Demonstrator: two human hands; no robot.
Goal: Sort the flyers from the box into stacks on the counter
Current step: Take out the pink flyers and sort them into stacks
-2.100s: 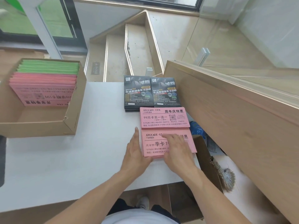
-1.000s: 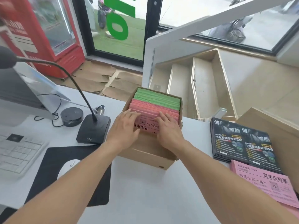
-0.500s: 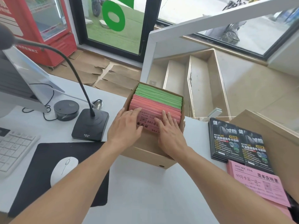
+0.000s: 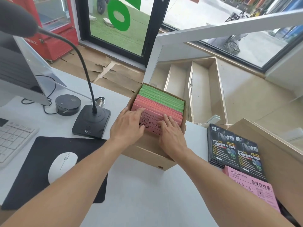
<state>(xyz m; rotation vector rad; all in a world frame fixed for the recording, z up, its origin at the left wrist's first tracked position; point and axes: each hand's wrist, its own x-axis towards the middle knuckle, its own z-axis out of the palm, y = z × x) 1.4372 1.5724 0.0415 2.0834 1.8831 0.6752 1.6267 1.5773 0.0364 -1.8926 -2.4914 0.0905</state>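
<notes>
At the left edge of the worktop (image 4: pixel 139 194) sit a white keyboard (image 4: pixel 11 141), a white mouse (image 4: pixel 62 167) on a black mouse mat (image 4: pixel 32 174), a round black puck (image 4: pixel 68 104) and a gooseneck microphone (image 4: pixel 91 123) on its black base.

Next comes the cardboard box (image 4: pixel 147 153), set toward the worktop's far edge. It holds upright flyers: pink flyers (image 4: pixel 157 110) in the nearer part, green flyers (image 4: pixel 161 96) behind them at the far end. The left hand (image 4: pixel 127 126) rests on the left side of the pink bundle with its fingers (image 4: pixel 139 111) nearly straight and laid over the top edges. The right hand (image 4: pixel 170 136) lies on the right side of the same bundle, fingers (image 4: pixel 166 119) spread flat on the front flyer's printed face. Neither hand appears to be pinching a sheet yet, though the thumbs are hidden, so I cannot be sure.

Toward the right edge of the worktop lie two stacks of black flyers (image 4: pixel 232 148) side by side, and nearer, a stack of lighter pink flyers (image 4: pixel 252 189).

By my judgement the sorting is partway done: three stacks are laid out, while the box remains well filled, and no green stack shows on the worktop.
</notes>
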